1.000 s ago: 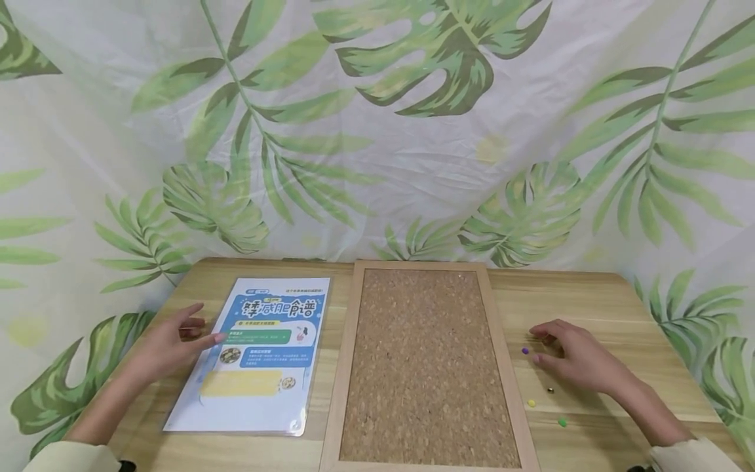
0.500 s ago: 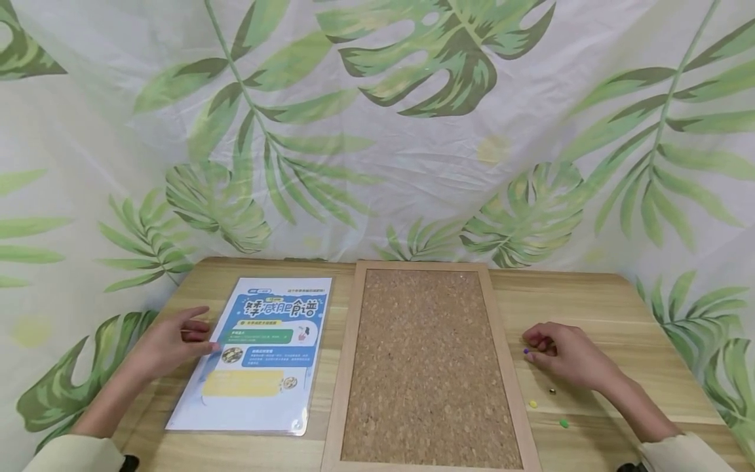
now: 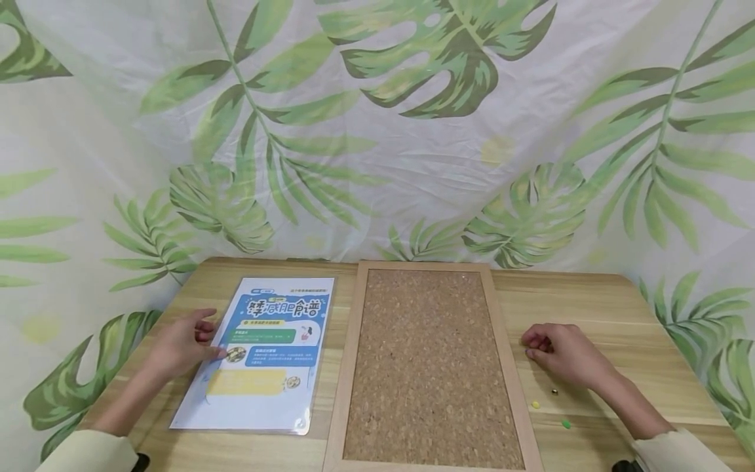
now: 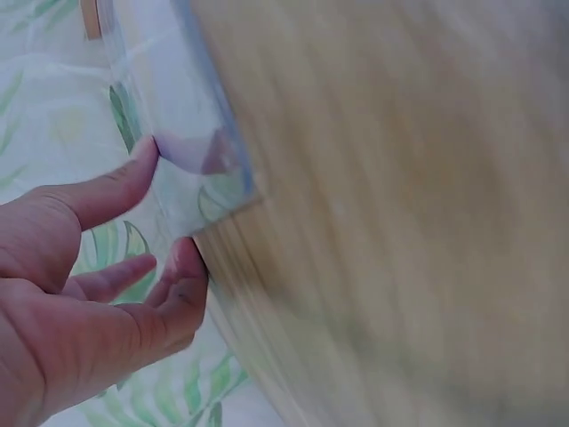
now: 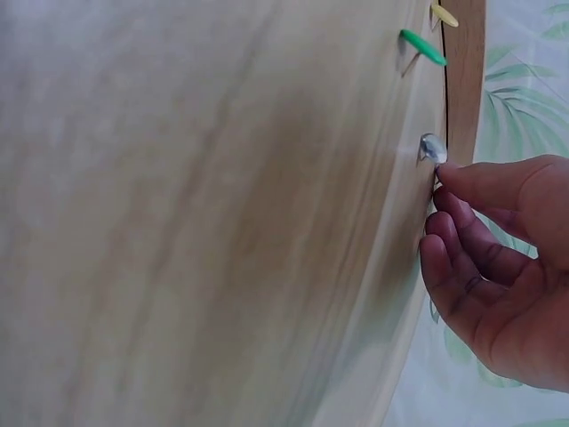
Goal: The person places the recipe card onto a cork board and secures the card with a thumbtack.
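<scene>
A laminated sheet [image 3: 253, 354] with blue, green and yellow print lies left of a wood-framed corkboard [image 3: 433, 367]. At the sheet's left edge, my left hand [image 3: 185, 344] has its thumb on or just over the plastic, fingers loosely bent beside it. The left wrist view shows the thumb tip at the sheet's clear border [image 4: 209, 169]. Right of the board, my right hand [image 3: 566, 354] pinches thumb against forefinger where the purple thumbtack lay; the fingers hide the tack. Near that hand lie a metallic thumbtack [image 3: 554, 392], a yellow one [image 3: 535, 404] and a green one [image 3: 566, 424].
Everything rests on a wood-grain table [image 3: 590, 295]. A leaf-patterned cloth [image 3: 377, 164] hangs behind and around it. In the right wrist view, the green tack [image 5: 422, 48] and silvery tack [image 5: 433, 148] stand out from the tabletop.
My right hand has moved slightly left and closed its fingertips over the purple thumbtack, which has dropped from sight. My left thumb has slid lower along the sheet's left edge.
</scene>
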The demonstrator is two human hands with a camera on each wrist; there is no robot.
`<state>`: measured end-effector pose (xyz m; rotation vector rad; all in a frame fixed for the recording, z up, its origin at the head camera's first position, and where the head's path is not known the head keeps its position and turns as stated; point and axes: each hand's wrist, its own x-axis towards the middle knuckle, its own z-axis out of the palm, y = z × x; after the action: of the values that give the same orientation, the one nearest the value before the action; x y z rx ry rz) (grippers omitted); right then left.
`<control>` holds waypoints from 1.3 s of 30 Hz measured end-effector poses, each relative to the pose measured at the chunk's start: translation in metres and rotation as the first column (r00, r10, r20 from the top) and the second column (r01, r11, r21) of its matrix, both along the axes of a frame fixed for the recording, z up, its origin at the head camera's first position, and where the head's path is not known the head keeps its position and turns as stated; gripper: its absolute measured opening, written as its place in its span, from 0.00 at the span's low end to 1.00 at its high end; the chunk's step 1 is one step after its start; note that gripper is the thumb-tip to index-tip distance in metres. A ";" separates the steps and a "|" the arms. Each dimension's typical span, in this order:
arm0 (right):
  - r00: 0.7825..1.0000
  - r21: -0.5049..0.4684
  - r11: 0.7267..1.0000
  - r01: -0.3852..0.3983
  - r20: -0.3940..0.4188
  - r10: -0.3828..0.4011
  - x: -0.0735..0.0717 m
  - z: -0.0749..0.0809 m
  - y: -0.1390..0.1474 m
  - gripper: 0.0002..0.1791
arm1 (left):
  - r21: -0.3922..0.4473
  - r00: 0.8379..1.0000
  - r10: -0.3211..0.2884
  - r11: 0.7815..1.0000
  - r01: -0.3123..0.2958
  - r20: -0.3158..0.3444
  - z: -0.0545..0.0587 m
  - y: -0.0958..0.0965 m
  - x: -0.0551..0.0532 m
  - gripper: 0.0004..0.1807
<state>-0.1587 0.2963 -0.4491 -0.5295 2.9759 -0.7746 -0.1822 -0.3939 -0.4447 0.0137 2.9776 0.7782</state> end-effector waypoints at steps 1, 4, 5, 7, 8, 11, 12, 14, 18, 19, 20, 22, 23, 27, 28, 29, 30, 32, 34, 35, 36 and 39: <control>1.000 0.002 1.000 0.000 -0.002 0.000 0.000 0.000 -0.001 0.04 | -0.012 1.000 0.008 1.000 -0.008 0.002 0.002 0.002 0.001 0.50; 1.000 0.005 1.000 -0.001 -0.003 0.001 0.000 0.001 -0.002 0.05 | -0.029 1.000 0.023 0.999 -0.022 0.013 0.004 0.007 0.002 0.48; 1.000 0.006 1.000 -0.002 -0.001 0.002 0.000 0.001 -0.002 0.05 | -0.027 0.999 0.027 0.999 -0.026 0.020 0.005 0.009 0.002 0.48; 1.000 0.007 1.000 -0.001 0.005 0.001 0.000 0.001 -0.002 0.05 | -0.012 0.999 0.030 1.000 -0.029 0.029 0.005 0.011 0.002 0.47; 1.000 0.008 1.000 0.002 0.010 -0.002 0.000 0.002 -0.002 0.05 | -0.001 0.999 0.029 1.000 -0.029 0.033 0.004 0.012 0.001 0.47; 1.000 0.010 1.000 0.009 0.030 -0.010 0.002 0.002 -0.002 0.05 | 0.053 0.999 0.003 0.999 -0.005 0.041 0.003 0.015 0.002 0.46; 0.999 0.009 1.000 0.011 0.037 -0.011 0.002 0.003 -0.001 0.05 | 0.078 0.999 -0.013 0.997 0.010 0.038 0.002 0.016 0.002 0.45; 0.999 0.007 1.000 0.010 0.046 -0.010 0.003 0.003 -0.001 0.05 | 0.134 0.999 -0.042 0.990 0.037 0.033 0.001 0.017 0.004 0.44; 0.999 -0.006 1.000 0.001 0.040 -0.001 0.005 0.006 -0.001 0.05 | 0.237 0.996 -0.088 0.968 0.086 -0.004 0.003 0.016 0.011 0.41; 0.999 -0.011 1.000 0.002 0.033 -0.002 0.006 0.007 -0.001 0.05 | 0.260 0.996 -0.093 0.961 0.093 -0.010 0.004 0.016 0.012 0.40; 1.000 -0.016 1.000 0.003 0.026 -0.003 0.006 0.008 -0.001 0.05 | 0.285 0.995 -0.101 0.953 0.101 -0.014 0.005 0.015 0.014 0.39; 1.000 -0.030 1.000 0.005 0.014 -0.005 0.007 0.011 -0.001 0.05 | 0.324 0.993 -0.117 0.939 0.116 -0.018 0.008 0.014 0.017 0.38; 1.000 -0.036 0.999 0.006 0.009 -0.005 0.008 0.012 -0.001 0.05 | 0.346 0.992 -0.122 0.931 0.119 -0.014 0.009 0.013 0.018 0.38; 1.000 -0.058 0.998 -0.001 0.003 0.001 0.010 0.016 -0.002 0.05 | 0.401 0.992 -0.123 0.909 0.111 0.006 0.016 0.013 0.023 0.39; 1.000 -0.062 0.998 -0.003 0.004 0.003 0.010 0.017 -0.002 0.05 | 0.410 0.993 -0.119 0.906 0.104 0.011 0.019 0.013 0.025 0.40; 1.000 -0.065 0.998 -0.004 0.005 0.005 0.011 0.018 -0.002 0.05 | 0.418 0.994 -0.112 0.903 0.095 0.015 0.021 0.013 0.026 0.40; 1.000 -0.070 0.998 -0.006 0.006 0.006 0.011 0.018 -0.002 0.06 | 0.426 0.994 -0.107 0.900 0.092 0.012 0.023 0.012 0.027 0.39; 1.000 -0.083 0.997 -0.007 0.004 0.007 0.012 0.019 -0.003 0.06 | 0.439 0.995 -0.099 0.894 0.085 0.008 0.027 0.011 0.029 0.39; 1.000 -0.095 0.995 -0.007 0.000 0.007 0.013 0.021 -0.004 0.06 | 0.456 0.996 -0.084 0.887 0.072 0.007 0.030 0.009 0.031 0.39; 1.000 -0.102 0.995 -0.007 -0.003 0.007 0.014 0.021 -0.004 0.06 | 0.466 0.997 -0.078 0.883 0.066 0.007 0.031 0.008 0.032 0.39; 1.000 -0.109 0.994 -0.007 -0.006 0.007 0.014 0.022 -0.005 0.06 | 0.479 0.997 -0.075 0.876 0.062 0.007 0.033 0.006 0.033 0.39; 1.000 -0.121 0.993 -0.006 -0.017 0.004 0.016 0.025 -0.007 0.06 | 0.517 0.998 -0.060 0.855 0.046 0.012 0.037 0.001 0.035 0.40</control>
<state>-0.1429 0.2898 -0.4242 -0.5511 2.9555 -0.9591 -0.1474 -0.3930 -0.4080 0.1096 2.6277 1.5282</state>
